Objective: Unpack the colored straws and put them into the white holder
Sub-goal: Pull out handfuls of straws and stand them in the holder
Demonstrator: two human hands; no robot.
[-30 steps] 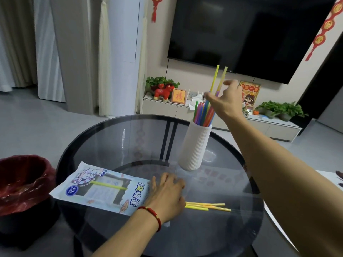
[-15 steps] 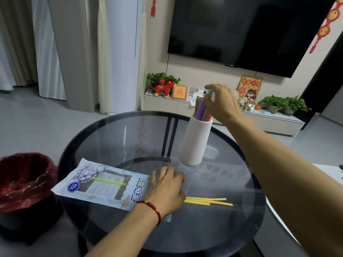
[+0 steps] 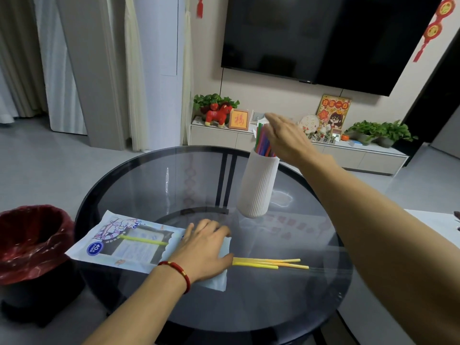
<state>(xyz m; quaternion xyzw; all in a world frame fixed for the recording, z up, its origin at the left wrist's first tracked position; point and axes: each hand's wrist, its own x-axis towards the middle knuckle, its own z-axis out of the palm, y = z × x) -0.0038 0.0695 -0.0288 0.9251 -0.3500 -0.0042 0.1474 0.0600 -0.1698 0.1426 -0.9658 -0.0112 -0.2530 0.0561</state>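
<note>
White holder (image 3: 257, 186) upright on glass table (image 3: 154, 185), at 12 o'clock, colored straws (image 3: 262, 140) inside. Right hand (image 3: 286, 138) spread flat at the straw tops, gripping nothing. Left hand (image 3: 204, 250) flat on straw package (image 3: 124, 241), 9 o'clock. Loose yellow straws (image 3: 271, 263) at 3 o'clock of that hand.
</note>
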